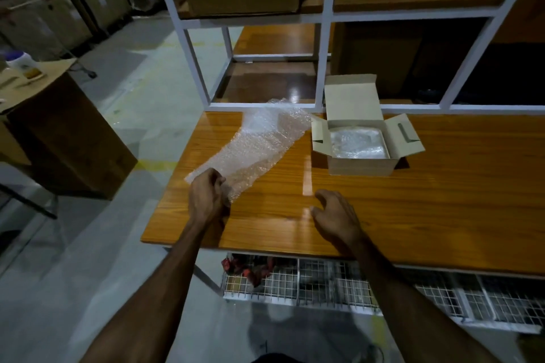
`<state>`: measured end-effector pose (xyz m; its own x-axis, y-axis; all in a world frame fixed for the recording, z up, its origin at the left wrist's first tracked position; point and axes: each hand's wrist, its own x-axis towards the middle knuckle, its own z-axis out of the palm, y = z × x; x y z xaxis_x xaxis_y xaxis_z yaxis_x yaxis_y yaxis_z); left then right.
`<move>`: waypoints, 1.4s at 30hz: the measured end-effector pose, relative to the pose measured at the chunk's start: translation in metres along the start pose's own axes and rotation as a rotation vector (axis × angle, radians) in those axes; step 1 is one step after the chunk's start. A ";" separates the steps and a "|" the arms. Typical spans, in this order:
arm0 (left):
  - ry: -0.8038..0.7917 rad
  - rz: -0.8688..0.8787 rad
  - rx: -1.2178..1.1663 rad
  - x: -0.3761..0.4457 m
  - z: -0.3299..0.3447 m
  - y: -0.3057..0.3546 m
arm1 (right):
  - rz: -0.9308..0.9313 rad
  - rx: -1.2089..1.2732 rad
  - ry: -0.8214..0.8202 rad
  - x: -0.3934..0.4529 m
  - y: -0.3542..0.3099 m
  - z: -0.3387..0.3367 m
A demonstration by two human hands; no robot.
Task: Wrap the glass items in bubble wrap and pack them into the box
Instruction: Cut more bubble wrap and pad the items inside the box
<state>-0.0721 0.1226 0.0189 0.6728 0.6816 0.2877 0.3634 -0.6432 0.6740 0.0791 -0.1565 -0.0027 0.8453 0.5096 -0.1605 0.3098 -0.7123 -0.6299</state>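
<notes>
At the near left part of the wooden table, the head view shows the left hand with its fingers curled together, pinching the near end of a sheet of bubble wrap. The sheet runs away from that grip, slanting up and to the right across the tabletop, and its far end rumples upward near the white frame of the shelving at the back. The right hand is over bare wood to the right of the sheet, fingers loosely spread and bent, holding nothing; whether the palm touches the table cannot be told.

The bubble wrap is clear and lies mostly flat, with the wood grain showing through it. The cardboard box stands well apart from both hands, farther back and to the right, just beside the sheet's far end. Its lid flap stands upright at the back and its side flaps are folded outward. Inside lies a bubble-wrapped bundle that fills most of the opening; its contents cannot be made out.

The left hand is close to the table's left edge, beyond which the floor drops away. A wide stretch of bare tabletop lies between the hands and the box and to the right of the box. A wire basket hangs under the table's near edge.
</notes>
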 end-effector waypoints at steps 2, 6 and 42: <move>0.030 0.034 -0.021 0.007 -0.003 0.004 | 0.002 0.053 -0.021 -0.002 -0.009 0.004; 0.011 0.219 -0.002 0.013 -0.017 0.024 | 0.005 0.400 -0.106 -0.003 -0.035 0.005; -0.198 0.801 0.607 -0.074 -0.025 -0.046 | 0.131 0.689 0.394 -0.027 0.039 -0.024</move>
<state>-0.1552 0.1107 -0.0163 0.9357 -0.0603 0.3476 -0.0113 -0.9899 -0.1412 0.0788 -0.2090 -0.0047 0.9875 0.1427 -0.0666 -0.0321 -0.2314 -0.9723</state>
